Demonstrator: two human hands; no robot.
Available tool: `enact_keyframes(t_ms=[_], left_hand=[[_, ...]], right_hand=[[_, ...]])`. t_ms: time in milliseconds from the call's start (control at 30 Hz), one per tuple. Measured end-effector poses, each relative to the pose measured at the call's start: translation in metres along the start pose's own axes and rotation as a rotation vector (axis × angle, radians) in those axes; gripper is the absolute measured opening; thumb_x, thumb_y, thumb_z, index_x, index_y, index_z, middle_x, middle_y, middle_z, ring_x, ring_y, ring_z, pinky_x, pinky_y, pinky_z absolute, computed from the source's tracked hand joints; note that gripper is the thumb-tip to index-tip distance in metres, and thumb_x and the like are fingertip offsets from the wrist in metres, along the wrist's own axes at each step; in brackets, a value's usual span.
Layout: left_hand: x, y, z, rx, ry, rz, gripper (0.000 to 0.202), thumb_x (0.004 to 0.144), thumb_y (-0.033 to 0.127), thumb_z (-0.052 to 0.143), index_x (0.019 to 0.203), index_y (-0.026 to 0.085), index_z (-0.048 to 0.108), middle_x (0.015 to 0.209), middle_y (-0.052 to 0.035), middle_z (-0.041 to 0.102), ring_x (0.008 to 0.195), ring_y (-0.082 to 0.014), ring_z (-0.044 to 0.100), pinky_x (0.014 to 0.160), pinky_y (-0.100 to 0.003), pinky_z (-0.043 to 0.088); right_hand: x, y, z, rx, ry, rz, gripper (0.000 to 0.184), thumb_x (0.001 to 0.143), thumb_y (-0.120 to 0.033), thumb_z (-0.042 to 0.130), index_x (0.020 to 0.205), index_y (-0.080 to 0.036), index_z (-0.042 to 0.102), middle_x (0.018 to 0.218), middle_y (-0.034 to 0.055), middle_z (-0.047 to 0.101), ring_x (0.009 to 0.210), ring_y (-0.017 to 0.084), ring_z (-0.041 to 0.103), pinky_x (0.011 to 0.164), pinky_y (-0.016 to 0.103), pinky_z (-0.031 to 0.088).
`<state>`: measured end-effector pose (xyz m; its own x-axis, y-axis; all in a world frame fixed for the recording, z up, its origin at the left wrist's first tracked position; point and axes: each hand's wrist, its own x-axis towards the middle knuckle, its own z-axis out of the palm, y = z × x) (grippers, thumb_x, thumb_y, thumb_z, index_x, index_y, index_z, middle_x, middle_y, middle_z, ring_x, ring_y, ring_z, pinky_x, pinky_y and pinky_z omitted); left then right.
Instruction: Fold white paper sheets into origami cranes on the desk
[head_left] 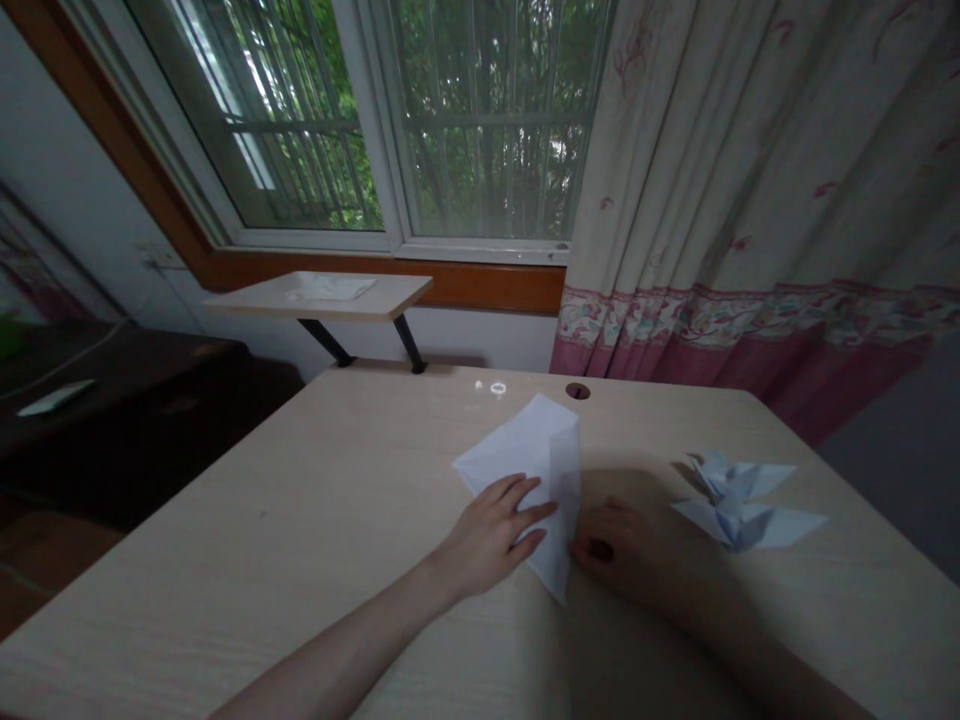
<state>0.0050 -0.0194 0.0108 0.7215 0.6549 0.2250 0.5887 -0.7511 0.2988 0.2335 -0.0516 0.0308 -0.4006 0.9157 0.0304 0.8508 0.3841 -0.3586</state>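
Observation:
A white sheet of paper (517,440), folded into a pointed shape, lies on the light wooden desk (337,500). My left hand (495,535) rests flat on its lower part, with the fingers spread. At the paper's right edge is my right hand (619,545), its fingers curled and the thumb side against the edge. Shadow makes the exact hold of the right fingertips hard to see. To the right of that hand, two folded paper cranes (750,525) sit close together on the desk.
A small raised shelf (360,305) with a white sheet (330,288) on it stands at the back left. Behind the desk are a barred window (480,120) and a long curtain (720,200). A round cable hole (577,391) is near the back edge.

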Motion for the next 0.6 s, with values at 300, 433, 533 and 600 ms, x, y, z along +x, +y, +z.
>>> enact_keyframes(t_ms=[300, 433, 533, 600], left_hand=[[0.001, 0.000, -0.001, 0.016, -0.003, 0.011, 0.036, 0.099, 0.035, 0.045, 0.134, 0.031, 0.051, 0.146, -0.0044, 0.043, 0.133, -0.0261, 0.039, 0.110, -0.046, 0.035], [0.002, 0.000, -0.001, 0.001, 0.001, 0.017, 0.036, 0.099, 0.036, 0.045, 0.134, 0.031, 0.051, 0.145, -0.0052, 0.044, 0.132, -0.0263, 0.040, 0.109, -0.046, 0.036], [0.002, 0.000, -0.002, -0.004, 0.006, 0.024, 0.036, 0.099, 0.037, 0.044, 0.134, 0.031, 0.051, 0.145, -0.0049, 0.044, 0.133, -0.0261, 0.039, 0.109, -0.046, 0.035], [0.002, 0.000, -0.002, -0.005, 0.009, 0.024, 0.036, 0.099, 0.037, 0.044, 0.134, 0.031, 0.051, 0.144, -0.0049, 0.044, 0.133, -0.0260, 0.039, 0.109, -0.046, 0.035]], right_hand=[[-0.002, 0.007, 0.019, 0.081, -0.030, -0.177, 0.016, 0.080, -0.016, 0.057, 0.065, -0.020, 0.060, 0.069, 0.0001, 0.066, 0.071, 0.015, 0.059, 0.076, 0.027, 0.040], [-0.002, 0.004, 0.018, 0.096, -0.039, -0.224, 0.018, 0.075, -0.011, 0.057, 0.059, -0.019, 0.055, 0.066, -0.0009, 0.064, 0.069, 0.014, 0.058, 0.072, 0.026, 0.039], [-0.003, 0.004, 0.018, 0.129, -0.037, -0.278, 0.018, 0.077, -0.012, 0.056, 0.061, -0.020, 0.055, 0.069, -0.0012, 0.065, 0.070, 0.014, 0.057, 0.075, 0.026, 0.039], [-0.003, 0.005, 0.020, 0.132, -0.042, -0.298, 0.019, 0.078, -0.013, 0.056, 0.061, -0.020, 0.054, 0.068, -0.0014, 0.064, 0.068, 0.013, 0.056, 0.076, 0.027, 0.039]])
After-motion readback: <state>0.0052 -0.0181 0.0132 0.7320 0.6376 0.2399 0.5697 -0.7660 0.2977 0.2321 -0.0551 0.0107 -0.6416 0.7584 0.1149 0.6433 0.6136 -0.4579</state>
